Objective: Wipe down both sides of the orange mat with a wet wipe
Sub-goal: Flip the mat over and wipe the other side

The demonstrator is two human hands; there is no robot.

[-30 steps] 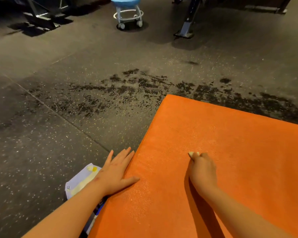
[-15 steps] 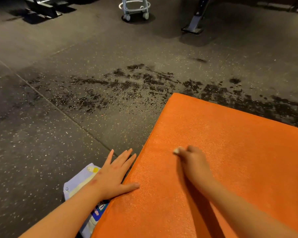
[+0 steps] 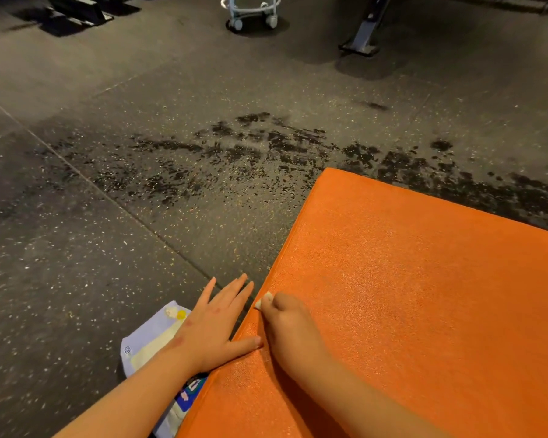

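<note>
The orange mat [image 3: 408, 295] lies flat on the dark floor and fills the lower right. My right hand [image 3: 290, 327] presses on it near its left edge, shut on a small white wet wipe [image 3: 264, 300] that peeks out past the fingertips. My left hand [image 3: 215, 324] rests flat with fingers spread beside the mat's left edge, the thumb touching the mat and the palm over a pack of wipes.
A pale blue wipes pack [image 3: 152, 346] lies on the floor under my left wrist. Wet dark patches [image 3: 266, 147] mark the speckled rubber floor beyond the mat. A wheeled stool base [image 3: 250, 11] and a bench leg [image 3: 361, 36] stand far back.
My right hand has swept the wipe leftward across the mat, from its middle to its left edge. My left hand has stayed in place.
</note>
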